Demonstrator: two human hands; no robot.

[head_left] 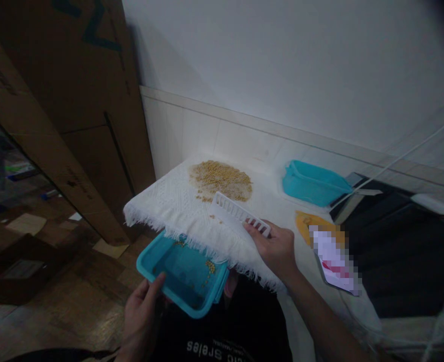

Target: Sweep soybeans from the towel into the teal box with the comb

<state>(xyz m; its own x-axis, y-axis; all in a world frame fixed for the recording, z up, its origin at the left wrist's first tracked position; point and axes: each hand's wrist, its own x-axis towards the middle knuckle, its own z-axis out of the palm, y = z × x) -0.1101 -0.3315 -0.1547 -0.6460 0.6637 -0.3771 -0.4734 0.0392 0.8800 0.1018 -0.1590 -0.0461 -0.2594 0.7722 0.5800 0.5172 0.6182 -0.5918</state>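
Note:
My left hand grips the near left rim of a blue plastic container, its thumb over the edge. The container is tilted just below the table's front edge, under the fringe of a white cloth. A few yellowish beans lie inside it. In my right hand is a white slotted plastic strip, held by one end just above the cloth. Beyond its far end spreads a pile of beans, with several strays in front of it.
A second blue container stands on the table by the wall. Right of my right hand lie a yellow item and a phone with a blurred screen. A white cable crosses the right side. Tall cardboard stands at left.

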